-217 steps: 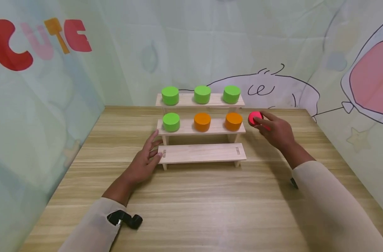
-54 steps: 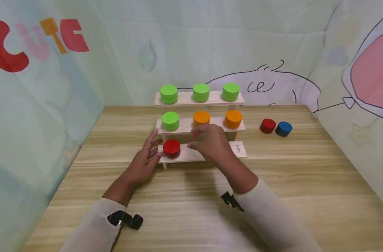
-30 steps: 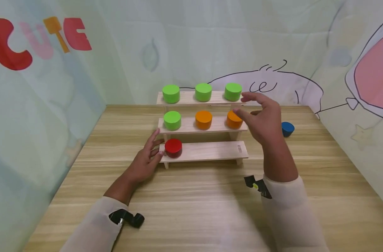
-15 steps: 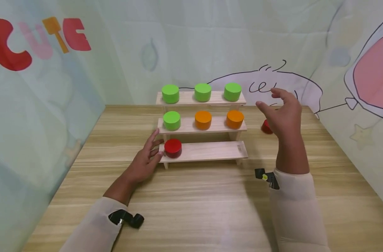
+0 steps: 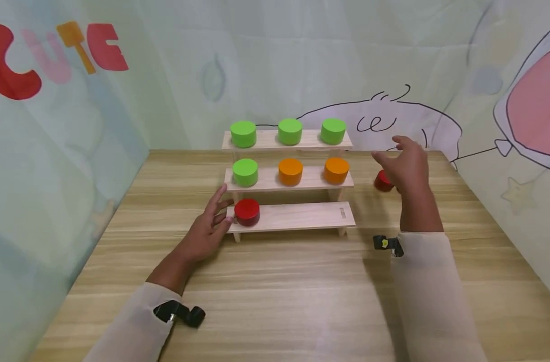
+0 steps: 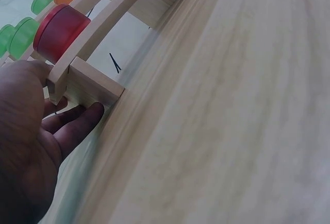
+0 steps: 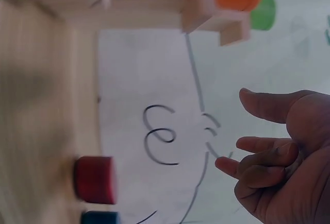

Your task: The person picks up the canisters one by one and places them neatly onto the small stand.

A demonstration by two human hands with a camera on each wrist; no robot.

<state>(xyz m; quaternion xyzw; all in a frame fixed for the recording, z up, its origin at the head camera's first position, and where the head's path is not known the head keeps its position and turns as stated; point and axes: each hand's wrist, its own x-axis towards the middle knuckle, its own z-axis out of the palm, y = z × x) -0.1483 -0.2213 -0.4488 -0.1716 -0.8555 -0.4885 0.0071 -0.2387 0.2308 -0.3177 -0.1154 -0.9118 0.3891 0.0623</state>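
Observation:
My left hand [image 5: 207, 231] holds the left end of a three-step wooden stand [image 5: 302, 216]. In the left wrist view its thumb lies at the board's end and its fingers reach below, by the leg. A red round block [image 5: 247, 211] sits at the left of the bottom step, right by that thumb. My right hand [image 5: 408, 163] hovers to the right of the stand with thumb and index apart, holding nothing. Below it, on the table, stands another red block [image 5: 384, 181], partly covered by the hand. A blue block [image 7: 100, 218] beside it shows in the right wrist view.
The top step carries three green blocks [image 5: 290, 131]. On the middle step are one green block [image 5: 245, 172] and two orange blocks [image 5: 290, 171]. The stand rests on a wood-grain table [image 5: 279, 291]; a printed cloth [image 5: 184, 75] hangs behind and at both sides.
A red block, earlier pinched in my right hand, now sits on the bottom step. That hand has since moved right, away from the stand, and dropped slightly. My left hand has stayed put.

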